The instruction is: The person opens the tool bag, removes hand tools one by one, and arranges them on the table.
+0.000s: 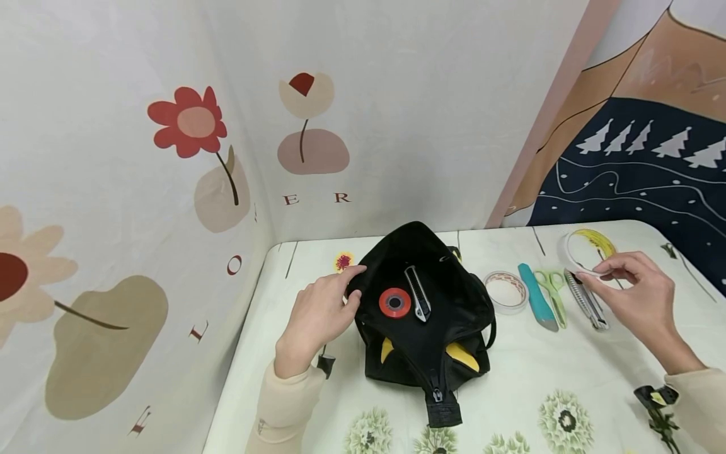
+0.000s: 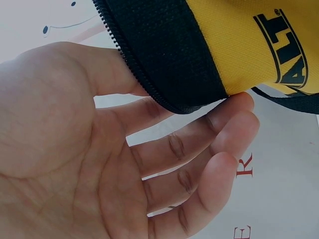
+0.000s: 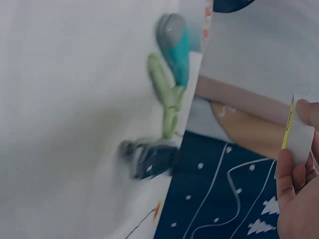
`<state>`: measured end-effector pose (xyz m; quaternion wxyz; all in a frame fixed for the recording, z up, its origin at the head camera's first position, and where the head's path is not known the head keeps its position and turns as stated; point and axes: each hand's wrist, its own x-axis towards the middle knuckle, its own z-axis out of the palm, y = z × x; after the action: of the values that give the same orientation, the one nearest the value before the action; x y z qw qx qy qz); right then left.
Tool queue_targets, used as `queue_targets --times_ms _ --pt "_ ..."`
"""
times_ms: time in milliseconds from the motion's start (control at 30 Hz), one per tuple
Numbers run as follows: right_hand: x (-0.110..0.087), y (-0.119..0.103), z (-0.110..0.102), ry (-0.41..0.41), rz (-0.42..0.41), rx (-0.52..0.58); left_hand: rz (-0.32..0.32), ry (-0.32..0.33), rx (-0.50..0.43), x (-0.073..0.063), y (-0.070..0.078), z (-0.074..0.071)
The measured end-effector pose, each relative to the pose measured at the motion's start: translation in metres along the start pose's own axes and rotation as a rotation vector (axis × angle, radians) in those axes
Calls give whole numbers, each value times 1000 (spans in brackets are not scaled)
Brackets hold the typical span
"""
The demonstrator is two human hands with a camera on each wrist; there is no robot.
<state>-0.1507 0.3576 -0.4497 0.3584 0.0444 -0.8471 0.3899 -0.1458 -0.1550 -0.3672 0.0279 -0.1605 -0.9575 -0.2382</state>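
Observation:
A black and yellow zippered bag (image 1: 454,372) stands with its mouth spread wide. Inside it lie a red disc-like roll (image 1: 394,302) and a utility knife (image 1: 418,294). My left hand (image 1: 322,313) grips the bag's left rim; in the left wrist view, the thumb passes behind the zipper edge (image 2: 144,74) and the fingers (image 2: 194,144) lie along the other side. Over at the right, my right hand (image 1: 641,296) pinches a tape roll (image 1: 595,239) with yellow print inside its ring, held above the table. The right wrist view shows its pale side edge-on.
Between the bag and my right hand lie a clear tape roll (image 1: 507,291), a teal tool with a grey end (image 1: 537,297), green scissors (image 1: 553,293) and a grey box cutter (image 1: 586,301). A printed curtain (image 1: 397,126) hangs behind the table.

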Motion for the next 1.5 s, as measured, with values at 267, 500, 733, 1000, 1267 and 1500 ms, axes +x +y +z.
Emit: queue_targets --times_ms 267,500,733,1000,1267,1500 --pt "-10 23 -10 8 54 -117 -1 -1 -7 0 0 0" --pt "-19 46 -17 -8 74 -207 2 5 -5 0 0 0" --pt "-23 60 -24 -90 162 -334 8 9 -4 -1 1 0" --pt "-26 70 -30 -189 235 -428 14 16 -7 -1 1 -1" --pt "-24 72 -31 -271 329 -469 6 5 -7 -1 1 -1" --pt "-24 75 -33 -299 337 -483 6 4 -5 -1 1 -1"
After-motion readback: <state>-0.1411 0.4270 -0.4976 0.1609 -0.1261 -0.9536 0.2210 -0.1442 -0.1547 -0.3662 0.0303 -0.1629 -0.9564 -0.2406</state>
